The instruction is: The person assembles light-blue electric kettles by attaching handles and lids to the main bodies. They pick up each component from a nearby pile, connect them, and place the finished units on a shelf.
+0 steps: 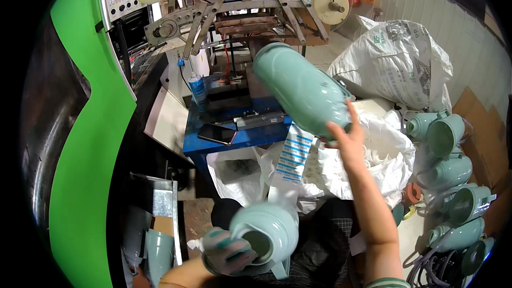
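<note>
My right hand (349,141), bare, grips the lower end of a glossy pale green thermos flask shell (301,82). It holds the shell tilted in the air, its wide end toward the upper left. Close to my lap, my left hand (229,250), in a whitish glove with green patches, is closed at the mouth of a second pale green thermos flask shell (280,224). Its fingers curl over the rim and are somewhat blurred. This second shell has its mouth and handle toward me.
Ahead stands a blue machine table (250,141) with a phone (216,133) and a spray can (197,88). White sacks (378,165) lie beside it. Several green flask shells (450,170) line the right side. A metal bin (162,200) stands lower left, near a green panel (80,181).
</note>
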Action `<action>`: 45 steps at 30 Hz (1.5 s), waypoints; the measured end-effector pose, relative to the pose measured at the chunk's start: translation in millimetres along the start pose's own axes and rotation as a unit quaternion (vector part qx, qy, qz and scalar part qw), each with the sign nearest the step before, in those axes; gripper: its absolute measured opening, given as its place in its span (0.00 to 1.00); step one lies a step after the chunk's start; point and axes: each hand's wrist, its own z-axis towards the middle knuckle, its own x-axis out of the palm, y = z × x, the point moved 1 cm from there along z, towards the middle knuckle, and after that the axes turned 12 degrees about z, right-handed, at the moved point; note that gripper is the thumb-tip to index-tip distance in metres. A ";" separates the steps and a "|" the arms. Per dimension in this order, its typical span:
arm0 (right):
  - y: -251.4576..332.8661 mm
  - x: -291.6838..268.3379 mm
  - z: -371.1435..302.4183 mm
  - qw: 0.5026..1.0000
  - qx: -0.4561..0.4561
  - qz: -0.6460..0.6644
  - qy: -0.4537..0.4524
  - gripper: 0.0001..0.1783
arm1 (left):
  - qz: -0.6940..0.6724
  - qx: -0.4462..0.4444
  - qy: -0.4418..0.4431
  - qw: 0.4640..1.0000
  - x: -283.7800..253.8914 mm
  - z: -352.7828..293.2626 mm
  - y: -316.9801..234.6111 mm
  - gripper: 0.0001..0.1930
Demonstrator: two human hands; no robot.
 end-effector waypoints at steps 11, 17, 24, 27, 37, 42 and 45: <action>-100.9 134.7 187.1 0.966 0.164 0.186 -0.077 0.28 | -0.082 0.000 0.016 0.997 -6.9 -41.7 -12.4 0.15; -83.8 93.9 107.6 0.987 0.149 -0.053 -0.011 0.42 | -0.156 0.045 0.074 0.984 9.1 -11.8 11.8 0.14; -52.6 -77.8 -176.4 0.971 -0.028 -0.228 -0.059 0.31 | -0.102 0.060 0.086 0.989 26.2 -2.4 0.0 0.16; -1.0 -231.0 -289.5 0.818 -0.098 -0.481 -0.300 0.20 | -0.137 0.082 0.090 0.983 36.6 11.5 -13.2 0.17; 169.2 -430.2 -431.1 0.424 0.050 -0.864 -0.269 0.18 | -0.203 0.170 0.093 0.960 65.5 56.0 -62.5 0.15; 207.2 -460.7 -402.1 0.450 -0.069 -0.824 -0.337 0.17 | -0.167 0.203 0.128 0.956 57.6 42.0 -58.7 0.08; 236.4 -445.1 -376.5 0.479 -0.123 -0.747 -0.444 0.17 | -0.217 0.150 0.195 0.945 51.4 26.2 -55.6 0.14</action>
